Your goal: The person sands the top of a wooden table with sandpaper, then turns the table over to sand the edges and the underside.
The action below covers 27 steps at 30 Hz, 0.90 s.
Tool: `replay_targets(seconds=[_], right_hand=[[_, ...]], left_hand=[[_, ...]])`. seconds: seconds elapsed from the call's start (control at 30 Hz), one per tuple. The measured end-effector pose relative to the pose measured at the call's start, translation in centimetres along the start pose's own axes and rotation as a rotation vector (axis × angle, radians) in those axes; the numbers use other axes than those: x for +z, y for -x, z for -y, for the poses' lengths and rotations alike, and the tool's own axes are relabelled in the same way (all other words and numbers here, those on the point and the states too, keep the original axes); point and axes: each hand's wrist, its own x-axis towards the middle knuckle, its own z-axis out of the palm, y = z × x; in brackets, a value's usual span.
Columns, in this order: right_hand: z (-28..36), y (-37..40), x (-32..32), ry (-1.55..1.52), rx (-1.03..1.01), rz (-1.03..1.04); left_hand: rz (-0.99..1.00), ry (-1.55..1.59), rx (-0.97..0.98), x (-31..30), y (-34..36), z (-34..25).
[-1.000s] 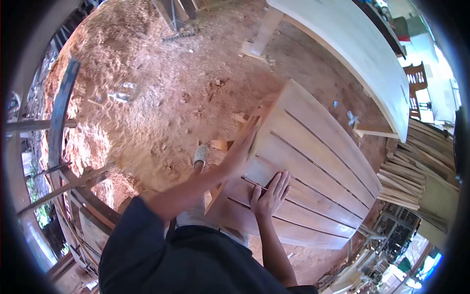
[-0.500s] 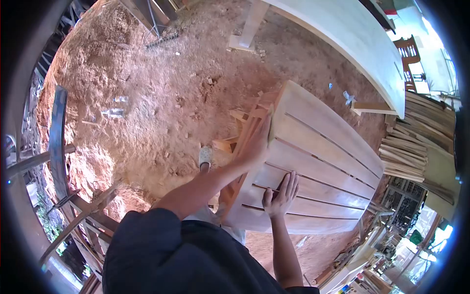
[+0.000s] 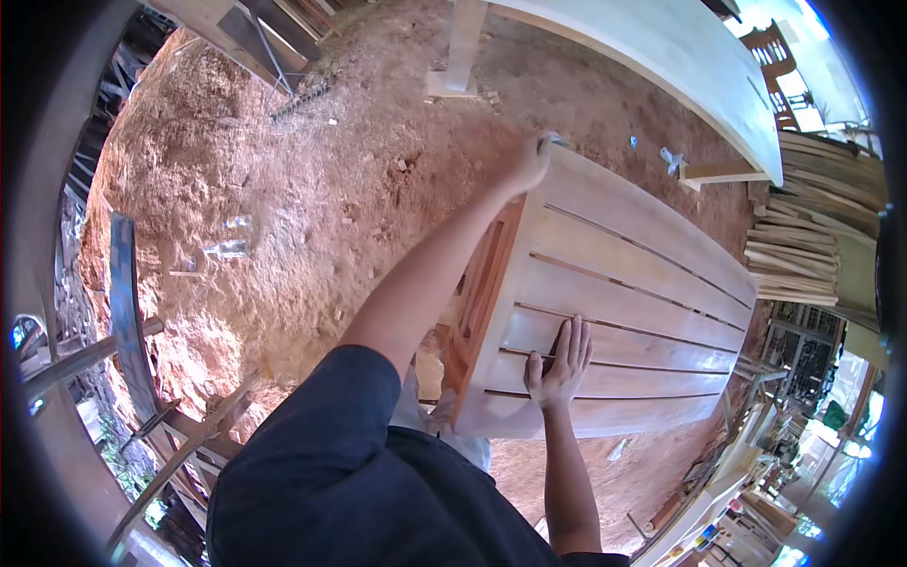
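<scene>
A slatted wooden tabletop (image 3: 624, 293) with long dark gaps between its boards stretches away to the right in front of me. My left hand (image 3: 531, 164) is curled at the far near-end corner of the tabletop. A small greyish edge of something shows at its fingertips, too little to name. My right hand (image 3: 561, 367) lies flat on the slats near the closer side, fingers stretched out and thumb apart. Under the near end, reddish-brown frame pieces (image 3: 487, 288) show beside my left forearm.
A large pale table (image 3: 642, 52) with wooden legs stands beyond. Stacked wood strips (image 3: 794, 255) lie at right. Clear bottles (image 3: 227, 249) rest on the reddish dirt floor (image 3: 312, 208). At left stands a rough timber rack (image 3: 128, 293).
My left hand has slid away from me along the end edge to the far corner. My right hand stays on the slats. The view has shifted slightly.
</scene>
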Motion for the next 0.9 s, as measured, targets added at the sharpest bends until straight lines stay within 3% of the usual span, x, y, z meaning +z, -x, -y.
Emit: replay_targets(seconds=[0.1, 0.23, 0.3, 0.4, 0.5, 0.57, 0.67, 0.77, 0.9], right_hand=[[0.1, 0.1, -0.2, 0.002, -0.003, -0.001], [0.3, -0.2, -0.5, 0.005, 0.002, 0.007], [0.2, 0.0, -0.4, 0.0, 0.009, 0.001], [0.0, -0.1, 0.0, -0.01, 0.029, -0.011], [0.2, 0.2, -0.1, -0.011, 0.058, 0.01], [0.2, 0.2, -0.1, -0.013, 0.067, 0.009], [0.2, 0.2, -0.2, -0.031, 0.07, 0.01], [0.0, 0.4, 0.0, -0.042, 0.094, 0.0], [0.4, 0.5, -0.1, -0.033, 0.233, -0.052]], left_hand=[[0.161, -0.047, -0.046, -1.7, -0.5, -1.1], [-0.149, 0.194, 0.12, -0.4, 4.1, -0.4], [-0.044, -0.066, -0.226, 0.5, 8.9, -1.4], [-0.297, -0.267, 0.134, 3.3, 11.8, 0.2], [-0.401, -0.288, 0.268, 3.7, 7.3, 0.8], [-0.04, 0.042, -0.154, 0.4, 3.1, -2.8], [0.068, -0.385, 0.004, 0.4, -0.2, -2.8], [-0.016, -0.899, 0.331, 2.1, 3.9, -4.5], [0.142, -0.911, 0.391, 4.6, 12.6, -4.8]])
